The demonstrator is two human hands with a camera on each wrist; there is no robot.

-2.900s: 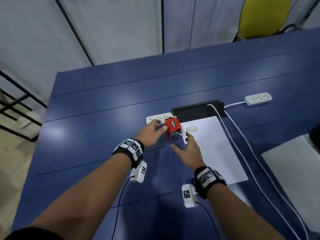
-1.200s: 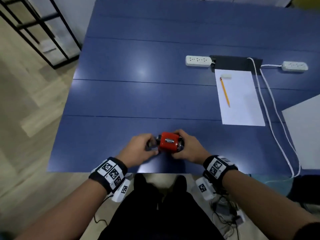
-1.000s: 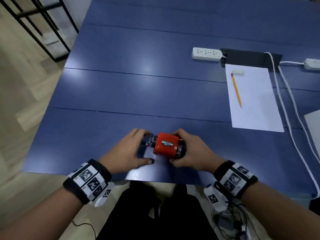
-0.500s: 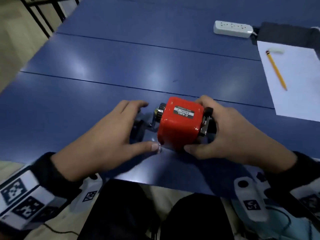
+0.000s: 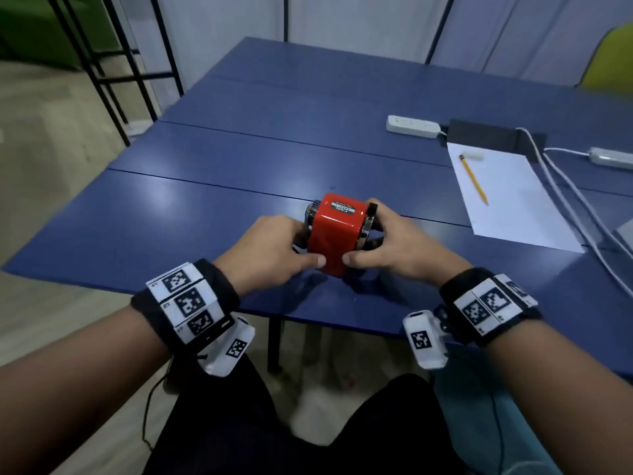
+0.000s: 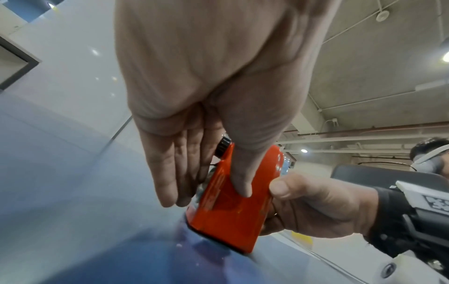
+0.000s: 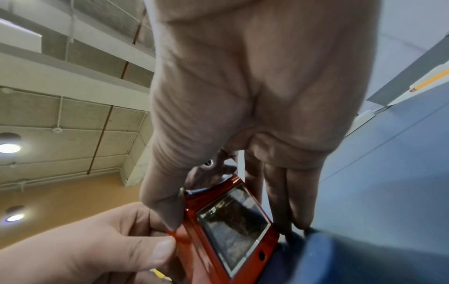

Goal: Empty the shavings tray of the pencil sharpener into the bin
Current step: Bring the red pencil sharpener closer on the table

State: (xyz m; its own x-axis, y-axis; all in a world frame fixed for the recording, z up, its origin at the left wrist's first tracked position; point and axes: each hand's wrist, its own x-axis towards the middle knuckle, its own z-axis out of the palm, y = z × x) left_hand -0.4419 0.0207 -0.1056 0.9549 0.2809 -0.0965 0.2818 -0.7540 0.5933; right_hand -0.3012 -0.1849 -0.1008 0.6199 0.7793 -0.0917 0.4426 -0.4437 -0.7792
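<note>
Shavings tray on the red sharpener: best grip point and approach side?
Likely the clear tray front, set low in the face of the red sharpener nearest the person. Come from that near side and pinch its edges, pulling toward the table edge. The right hand and left hand already steady the body from both sides.

Left fingers (image 5: pixel 291 231) behind pencil sharpener (image 5: pixel 334 231)

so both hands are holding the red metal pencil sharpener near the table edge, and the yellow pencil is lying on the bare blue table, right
Not quite. Both hands, left hand and right hand, do hold the red metal pencil sharpener near the edge of the blue table. But the yellow pencil lies on the white sheet of paper, not on the bare table. The head view shows it.
</note>
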